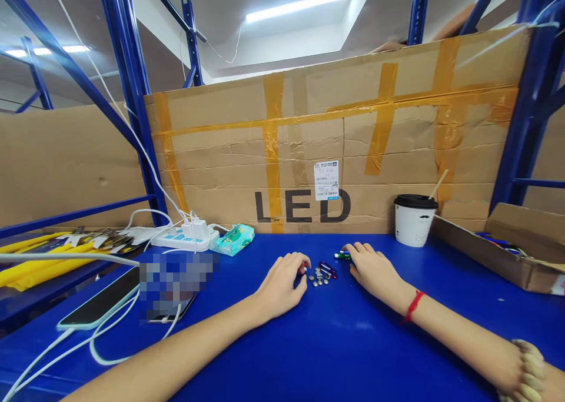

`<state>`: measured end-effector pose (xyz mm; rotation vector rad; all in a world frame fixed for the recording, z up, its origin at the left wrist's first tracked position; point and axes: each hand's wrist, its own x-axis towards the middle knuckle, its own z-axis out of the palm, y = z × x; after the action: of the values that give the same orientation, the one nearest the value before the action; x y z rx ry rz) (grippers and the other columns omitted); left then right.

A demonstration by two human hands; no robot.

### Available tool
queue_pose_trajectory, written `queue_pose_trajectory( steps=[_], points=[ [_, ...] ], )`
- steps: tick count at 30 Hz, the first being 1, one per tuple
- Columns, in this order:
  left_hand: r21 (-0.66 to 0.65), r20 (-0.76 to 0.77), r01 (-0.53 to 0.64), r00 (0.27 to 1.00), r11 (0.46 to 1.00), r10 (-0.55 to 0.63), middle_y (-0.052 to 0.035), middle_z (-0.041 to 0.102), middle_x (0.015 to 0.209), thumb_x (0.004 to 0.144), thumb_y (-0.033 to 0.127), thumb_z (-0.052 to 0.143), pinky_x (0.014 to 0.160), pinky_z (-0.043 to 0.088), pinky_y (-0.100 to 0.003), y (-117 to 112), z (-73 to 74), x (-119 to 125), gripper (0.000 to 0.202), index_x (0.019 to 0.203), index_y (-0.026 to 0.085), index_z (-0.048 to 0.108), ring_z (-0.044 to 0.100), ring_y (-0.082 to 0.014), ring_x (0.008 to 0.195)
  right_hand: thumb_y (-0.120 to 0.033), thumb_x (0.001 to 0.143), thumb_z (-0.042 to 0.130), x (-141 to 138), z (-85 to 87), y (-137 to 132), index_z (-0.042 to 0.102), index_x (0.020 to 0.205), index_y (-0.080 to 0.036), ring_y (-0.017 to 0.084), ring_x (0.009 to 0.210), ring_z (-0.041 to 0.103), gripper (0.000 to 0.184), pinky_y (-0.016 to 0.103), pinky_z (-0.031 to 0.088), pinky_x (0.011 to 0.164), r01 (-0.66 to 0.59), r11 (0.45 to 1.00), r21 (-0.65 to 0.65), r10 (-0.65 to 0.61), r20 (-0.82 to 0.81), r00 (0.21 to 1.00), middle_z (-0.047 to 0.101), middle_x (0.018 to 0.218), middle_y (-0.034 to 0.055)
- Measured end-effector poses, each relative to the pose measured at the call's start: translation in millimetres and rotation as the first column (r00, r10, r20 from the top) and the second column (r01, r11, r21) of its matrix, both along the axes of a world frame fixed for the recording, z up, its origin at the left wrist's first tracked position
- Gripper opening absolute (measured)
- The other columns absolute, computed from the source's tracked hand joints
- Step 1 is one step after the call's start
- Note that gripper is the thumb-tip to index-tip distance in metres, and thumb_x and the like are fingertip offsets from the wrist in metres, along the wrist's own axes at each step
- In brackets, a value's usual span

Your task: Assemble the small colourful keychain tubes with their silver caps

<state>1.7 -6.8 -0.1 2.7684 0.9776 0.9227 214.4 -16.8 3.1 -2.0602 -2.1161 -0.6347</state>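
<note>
My left hand point(285, 284) rests on the blue table point(344, 343) with its fingers curled; a small red-tipped piece shows at the fingertips. My right hand point(371, 268) lies palm down, fingers bent over a small green item point(341, 255). Between the hands lie several small silver button cells point(318, 278) and a purple clip-like piece point(327, 268). A red string circles my right wrist.
A white paper cup with a black lid point(414, 219) stands at the back right, beside an open cardboard box point(507, 249). A power strip point(185, 237), a tissue pack point(233, 239), a phone point(103, 301) and white cables lie at the left. A taped cardboard wall point(335, 149) closes the back.
</note>
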Motion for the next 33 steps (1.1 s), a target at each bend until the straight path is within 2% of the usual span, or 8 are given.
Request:
queue_pose_trajectory(
  steps=[6,10,16,20,25,33],
  points=[
    [-0.002,-0.015,-0.005,1.0,1.0,0.005,-0.0013,0.054,0.087,0.077,0.011,0.04,0.073,0.038,-0.032,-2.8,1.6,0.3,0.019,0.093,0.02,0.044,0.05,-0.0166,0.082,-0.013,0.087,0.038,-1.6,-2.5,-0.9,0.056,0.111,-0.011,0.027,0.103,0.05,0.03,0.032,0.044,0.074,0.069,0.995,-0.071,-0.068,0.022,0.997,0.051,0.112,0.0168],
    [0.005,-0.015,0.002,1.0,1.0,-0.002,-0.0007,0.054,0.087,0.076,0.011,0.041,0.075,0.038,-0.032,-3.3,1.3,-0.5,0.02,0.093,0.021,0.045,0.05,-0.0165,0.083,-0.017,0.088,0.04,-4.1,-0.5,-4.9,0.055,0.112,-0.011,0.028,0.103,0.051,0.029,0.031,0.044,0.07,0.121,0.99,-0.07,-0.118,0.041,0.992,0.051,0.112,0.0182],
    [-0.003,-0.034,0.01,0.999,1.0,-0.01,-0.0016,0.053,0.087,0.077,0.012,0.041,0.075,0.039,-0.032,-4.5,2.4,0.0,0.019,0.094,0.021,0.046,0.049,-0.0167,0.083,-0.015,0.088,0.038,-6.6,5.8,-6.5,0.062,0.1,-0.008,0.028,0.102,0.054,0.028,0.034,0.043,0.076,0.097,0.989,-0.11,-0.093,0.044,0.995,0.056,0.108,0.019],
    [-0.012,-0.049,0.017,0.999,1.0,-0.018,-0.002,0.053,0.088,0.078,0.013,0.04,0.076,0.04,-0.032,-5.7,4.3,0.0,0.019,0.094,0.021,0.046,0.049,-0.0168,0.083,-0.017,0.088,0.039,-6.0,3.8,-5.3,0.064,0.096,-0.008,0.03,0.099,0.056,0.027,0.036,0.044,0.075,0.105,0.99,-0.09,-0.103,0.032,0.994,0.058,0.106,0.0211],
    [-0.019,-0.054,0.016,0.998,1.0,-0.017,-0.0017,0.053,0.087,0.078,0.012,0.04,0.075,0.04,-0.032,-6.3,4.6,-0.4,0.018,0.093,0.021,0.046,0.049,-0.0168,0.082,-0.021,0.089,0.038,-11.1,3.9,-11.6,0.062,0.102,-0.008,0.031,0.092,0.06,0.03,0.035,0.046,0.068,0.188,0.977,-0.097,-0.189,-0.002,0.982,0.06,0.102,0.0217],
    [-0.023,-0.034,0.035,0.999,0.999,-0.035,-0.0022,0.052,0.087,0.079,0.012,0.038,0.078,0.04,-0.034,-4.8,2.5,0.1,0.017,0.091,0.021,0.045,0.049,-0.0171,0.082,-0.019,0.087,0.041,-13.1,4.0,-11.9,0.063,0.099,-0.008,0.029,0.088,0.063,0.027,0.037,0.048,0.068,0.193,0.978,-0.076,-0.196,-0.03,0.98,0.064,0.093,0.0204]
  ],
)
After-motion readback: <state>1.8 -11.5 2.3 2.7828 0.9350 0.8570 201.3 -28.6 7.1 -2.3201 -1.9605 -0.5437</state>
